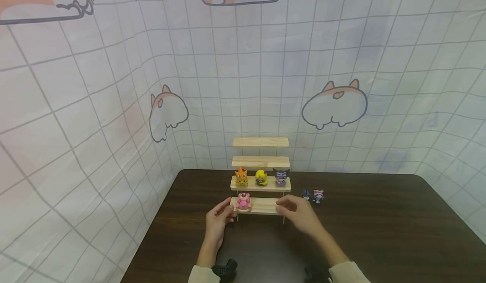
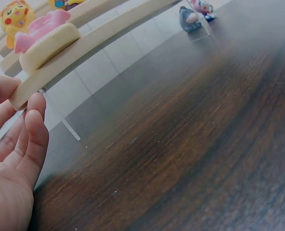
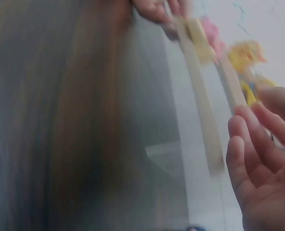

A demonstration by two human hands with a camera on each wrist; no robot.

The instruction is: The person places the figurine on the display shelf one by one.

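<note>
A tiered wooden display shelf (image 1: pixel 262 206) stands on the table, its lowest board nearest me. My left hand (image 1: pixel 217 222) pinches the left end of that board, with the thumb above and fingertips below in the left wrist view. A pink bear figure (image 1: pixel 244 201) on a round cream base sits at the board's left end, beside that hand. Close by the board's right end is my right hand (image 1: pixel 300 213). Its fingers (image 3: pixel 239 127) are loosely bent with nothing between them in the blurred right wrist view; whether they touch the board is unclear.
One tier up sit an orange-and-yellow figure (image 1: pixel 241 177), a yellow figure (image 1: pixel 261 177) and a purple-and-black figure (image 1: pixel 281 177). Right of the shelf, a dark blue figure (image 1: pixel 306 194) and a pink-and-white figure (image 1: pixel 318 196) stand on the dark table (image 1: pixel 379 224). A patterned cloth (image 1: pixel 265 72) hangs behind.
</note>
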